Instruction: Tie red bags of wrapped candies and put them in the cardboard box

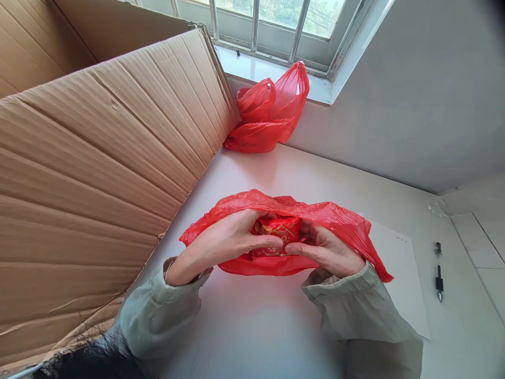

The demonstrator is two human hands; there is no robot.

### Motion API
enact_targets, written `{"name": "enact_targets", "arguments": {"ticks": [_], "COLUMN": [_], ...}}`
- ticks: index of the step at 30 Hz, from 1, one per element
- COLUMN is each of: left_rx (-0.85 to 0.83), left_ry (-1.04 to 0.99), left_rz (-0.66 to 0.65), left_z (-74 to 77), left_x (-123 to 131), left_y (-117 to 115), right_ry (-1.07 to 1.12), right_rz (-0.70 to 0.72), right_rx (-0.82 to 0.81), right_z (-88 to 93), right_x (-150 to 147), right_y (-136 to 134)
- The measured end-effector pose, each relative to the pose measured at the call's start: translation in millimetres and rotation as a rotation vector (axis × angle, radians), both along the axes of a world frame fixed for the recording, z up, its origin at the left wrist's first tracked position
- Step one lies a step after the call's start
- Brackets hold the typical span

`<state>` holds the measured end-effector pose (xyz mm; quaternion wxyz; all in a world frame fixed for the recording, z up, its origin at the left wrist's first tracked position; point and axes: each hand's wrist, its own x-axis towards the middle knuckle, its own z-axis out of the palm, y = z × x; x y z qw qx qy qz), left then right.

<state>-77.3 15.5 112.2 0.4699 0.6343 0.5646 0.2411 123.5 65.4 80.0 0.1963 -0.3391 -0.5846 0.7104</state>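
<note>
Both hands are inside the mouth of a thin red plastic bag [260, 266] that lies on the white table. Between them is a small red packet [290, 227] with gold print. My left hand [232, 237] grips its left side, the thumb lying across the front. From the right, my right hand [325, 247] holds the same packet, its thumb pressed on the lower front. The two thumb tips almost meet. Fingers behind the packet are partly hidden by the bag, and the bag's far side drapes over the backs of both hands.
A large open cardboard box [118, 152] fills the left side. Behind, a second red plastic bag [268, 118] stands against the wall under the barred window [272, 31]. On the right lie a white paper sheet [398, 279] and a pen [439, 279].
</note>
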Motion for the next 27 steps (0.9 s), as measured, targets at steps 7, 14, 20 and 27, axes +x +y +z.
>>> {"name": "enact_targets", "arguments": {"ticks": [7, 14, 20, 27], "left_rx": [-0.084, -0.026, -0.034, 0.024], "left_ry": [-0.104, -0.02, 0.032, 0.002], "left_rz": [0.015, -0.021, -0.01, -0.019], "left_z": [4.2, 7.3, 7.1, 4.5], "left_x": [8.1, 7.5, 8.1, 8.7], "left_y": [1.2, 1.2, 3.2, 0.4], "right_ry": [-0.032, -0.061, -0.057, -0.066], "right_rz": [0.019, -0.016, 0.043, -0.025], "right_rx": [0.038, -0.011, 0.036, 0.001], "right_z": [2.4, 1.0, 3.4, -3.3], "right_x": [-1.0, -0.7, -1.4, 2.5], "right_y": [0.1, 1.4, 0.5, 3.0]}}
